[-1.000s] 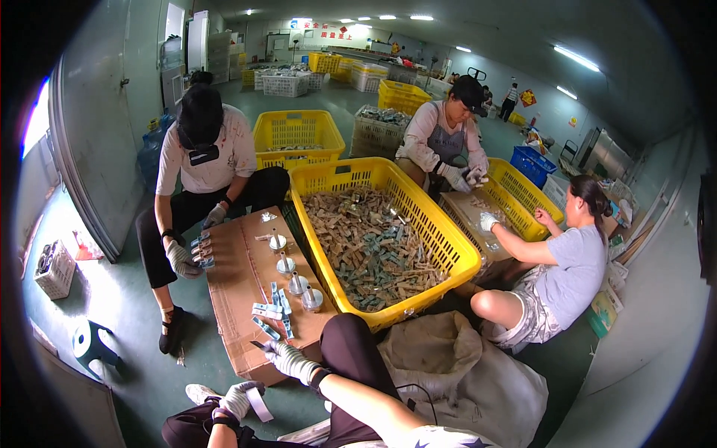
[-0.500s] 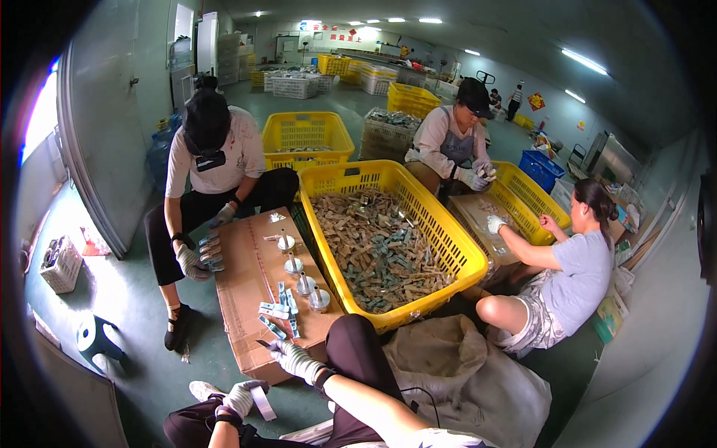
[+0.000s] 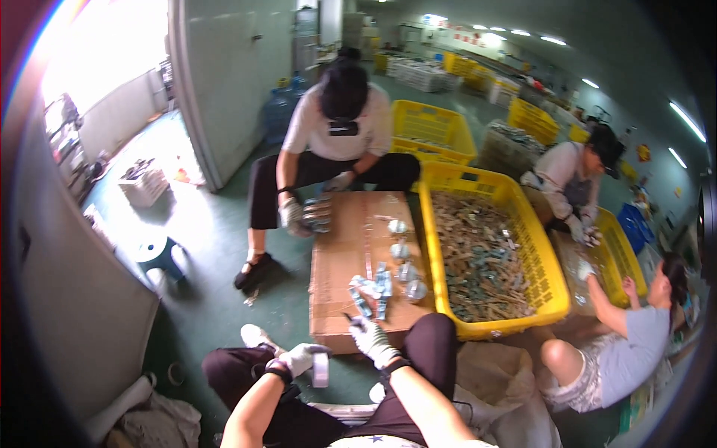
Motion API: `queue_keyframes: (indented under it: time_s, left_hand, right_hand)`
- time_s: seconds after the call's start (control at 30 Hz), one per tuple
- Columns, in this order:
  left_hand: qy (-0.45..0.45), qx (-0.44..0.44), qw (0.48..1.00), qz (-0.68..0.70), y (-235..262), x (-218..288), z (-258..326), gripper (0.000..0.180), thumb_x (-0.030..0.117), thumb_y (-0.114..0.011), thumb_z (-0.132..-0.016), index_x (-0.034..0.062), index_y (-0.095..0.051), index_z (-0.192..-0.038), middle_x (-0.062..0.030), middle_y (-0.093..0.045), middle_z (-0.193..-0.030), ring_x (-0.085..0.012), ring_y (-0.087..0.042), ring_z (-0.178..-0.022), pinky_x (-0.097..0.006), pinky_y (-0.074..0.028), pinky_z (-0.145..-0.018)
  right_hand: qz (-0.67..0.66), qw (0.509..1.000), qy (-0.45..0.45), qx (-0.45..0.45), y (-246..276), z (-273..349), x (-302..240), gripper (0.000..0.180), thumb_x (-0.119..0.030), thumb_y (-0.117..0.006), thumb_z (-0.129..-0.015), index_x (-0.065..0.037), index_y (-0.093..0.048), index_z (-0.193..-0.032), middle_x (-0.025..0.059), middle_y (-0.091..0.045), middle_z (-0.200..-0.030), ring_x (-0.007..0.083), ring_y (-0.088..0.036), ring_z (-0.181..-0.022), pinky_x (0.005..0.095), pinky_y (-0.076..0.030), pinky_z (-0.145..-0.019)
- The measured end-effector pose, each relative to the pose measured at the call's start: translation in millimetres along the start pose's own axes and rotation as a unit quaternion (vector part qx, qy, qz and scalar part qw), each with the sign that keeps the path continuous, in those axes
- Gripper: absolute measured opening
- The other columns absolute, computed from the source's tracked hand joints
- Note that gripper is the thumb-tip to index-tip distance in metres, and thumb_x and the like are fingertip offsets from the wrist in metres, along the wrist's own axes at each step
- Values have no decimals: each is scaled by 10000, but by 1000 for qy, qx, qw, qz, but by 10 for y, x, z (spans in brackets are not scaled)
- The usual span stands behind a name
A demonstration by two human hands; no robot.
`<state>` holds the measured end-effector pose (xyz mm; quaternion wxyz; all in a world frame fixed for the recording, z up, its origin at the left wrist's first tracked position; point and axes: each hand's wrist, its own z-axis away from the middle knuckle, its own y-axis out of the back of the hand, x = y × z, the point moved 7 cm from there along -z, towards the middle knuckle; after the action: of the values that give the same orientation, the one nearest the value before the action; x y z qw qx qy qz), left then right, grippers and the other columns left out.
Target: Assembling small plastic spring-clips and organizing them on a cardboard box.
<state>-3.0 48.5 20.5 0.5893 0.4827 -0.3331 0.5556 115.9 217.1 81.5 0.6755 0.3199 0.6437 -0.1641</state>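
My left hand point(image 3: 300, 360), in a whitish work glove, is closed on a pale, flat-sided piece that looks like a roll of tape point(image 3: 320, 370), held over my left knee. My gloved right hand point(image 3: 371, 340) is at the near edge of a cardboard box point(image 3: 340, 261), gripping a small dark blade point(image 3: 348, 317) that points away to the left. Just beyond the blade, a loose pile of light-blue and white strips point(image 3: 371, 290) lies on the box. Beside the pile stand several round metal pieces point(image 3: 407, 272) in a row.
Across the box, a co-worker's gloved hand point(image 3: 295, 218) is at a row of banded strips point(image 3: 317, 214). A large yellow crate point(image 3: 556, 291) full of brown and greenish pieces stands to the right. Two more people sit beyond it. A woven sack point(image 3: 493, 373) lies near my right knee; a stool point(image 3: 158, 254) stands left.
My view has swung left, so the box and crate sit further right in the picture. Both hands keep hold of the same things; the tape-like roll hangs more upright.
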Motion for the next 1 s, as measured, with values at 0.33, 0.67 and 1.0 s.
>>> queue_keyframes:
  time_s: [0.33, 0.67, 1.0]
  left_hand:
    - [74, -26, 988, 133, -87, -81, -19, 327, -54, -539, -884, 20, -629, -1190, -39, -659, -1123, -153, -602, -1024, -291, -457, -935]
    - [129, 12, 951, 280, -78, -257, -72, 271, 1, -556, -894, -50, -620, -1153, -109, -660, -1091, -217, -624, -1009, -319, -468, -943]
    - [137, 38, 954, 263, -101, -118, -9, 214, 38, -576, -906, -39, -663, -1086, -75, -686, -1016, -176, -635, -949, -304, -488, -895]
  right_hand:
    - [-42, 999, 3, 11, -20, -56, 258, 95, 13, -587, -884, -41, -605, -960, -11, -590, -852, 78, -514, -784, 235, -458, -754]
    - [-27, 1000, -6, 12, -23, -29, 130, 88, -11, -595, -889, -59, -603, -962, -22, -587, -827, 70, -495, -738, 239, -450, -685]
    - [-16, 1000, -22, 11, -7, -5, 68, 124, -7, -610, -867, -44, -609, -986, -3, -631, -848, 90, -552, -766, 263, -480, -720]
